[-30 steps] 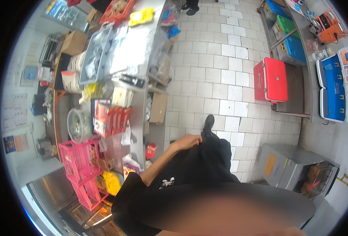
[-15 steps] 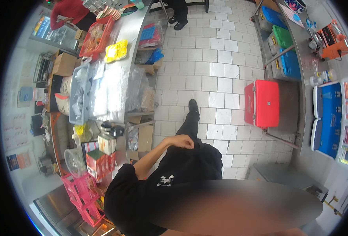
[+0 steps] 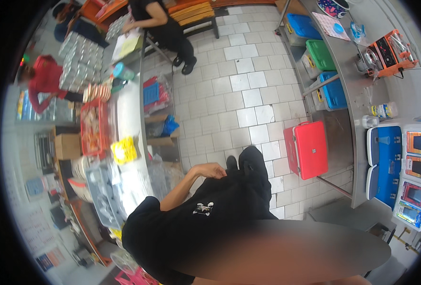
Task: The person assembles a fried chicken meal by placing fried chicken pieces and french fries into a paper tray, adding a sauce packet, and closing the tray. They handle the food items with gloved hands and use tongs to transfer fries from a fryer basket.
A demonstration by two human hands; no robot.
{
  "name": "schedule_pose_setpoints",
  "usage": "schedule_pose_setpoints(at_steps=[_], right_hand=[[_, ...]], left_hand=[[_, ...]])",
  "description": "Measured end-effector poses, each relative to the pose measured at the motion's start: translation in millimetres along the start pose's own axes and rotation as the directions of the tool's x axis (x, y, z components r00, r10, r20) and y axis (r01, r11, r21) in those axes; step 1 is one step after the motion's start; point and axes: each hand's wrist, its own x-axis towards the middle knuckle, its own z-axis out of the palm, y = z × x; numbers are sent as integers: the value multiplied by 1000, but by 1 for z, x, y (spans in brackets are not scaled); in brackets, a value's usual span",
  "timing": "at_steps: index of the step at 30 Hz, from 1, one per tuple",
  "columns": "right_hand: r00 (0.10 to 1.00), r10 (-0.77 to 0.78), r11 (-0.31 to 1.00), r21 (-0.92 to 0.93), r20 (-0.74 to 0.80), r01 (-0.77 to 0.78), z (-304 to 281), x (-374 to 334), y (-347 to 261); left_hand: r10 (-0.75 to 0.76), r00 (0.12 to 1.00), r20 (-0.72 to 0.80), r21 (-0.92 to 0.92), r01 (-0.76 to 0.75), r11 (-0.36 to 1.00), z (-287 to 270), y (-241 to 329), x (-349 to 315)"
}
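My left hand (image 3: 210, 170) hangs at my waist, in front of my black shirt (image 3: 191, 190). Its fingers are curled, with the tips against the shirt's lower front; whether they pinch the cloth is hidden. My right hand does not show. Left of my arm runs a long steel counter (image 3: 130, 104). On it lie a yellow packet (image 3: 124, 150) and a red basket (image 3: 93, 128) of wrapped goods. A grey-blue plastic crate (image 3: 103, 194) stands nearer to me.
A tiled floor (image 3: 229, 102) runs ahead between the counter and a steel table (image 3: 346, 71). A red cooler box (image 3: 307, 149) stands on the right. Lidded bins (image 3: 320, 54) sit under that table. One co-worker (image 3: 156, 21) stands at the counter's far end, another (image 3: 46, 78) behind it.
I have moved forward along the aisle, with the counter and cooler shifting in view. The far co-worker in black now shows more fully. My left hand stays curled at my waist.
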Motion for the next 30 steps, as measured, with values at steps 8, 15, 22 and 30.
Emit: schedule_pose_setpoints(at_steps=[8, 15, 22, 30], right_hand=[[998, 64, 995, 80, 27, -66, -9, 127, -131], [999, -29, 999, 39, 40, 27, -54, 250, -357], [995, -94, 995, 20, 27, 94, -68, 364, -549], [999, 41, 997, 63, -7, -41, -61, 413, -720]], left_hand=[[-8, 995, 101, -30, 11, 999, -211, 91, 67], [36, 983, -178, 54, -27, 998, -376, 228, 96], [165, 953, -256, -177, -214, 961, -569, 310, 151], [317, 937, -148, 190, -288, 939, -811, 429, 231]])
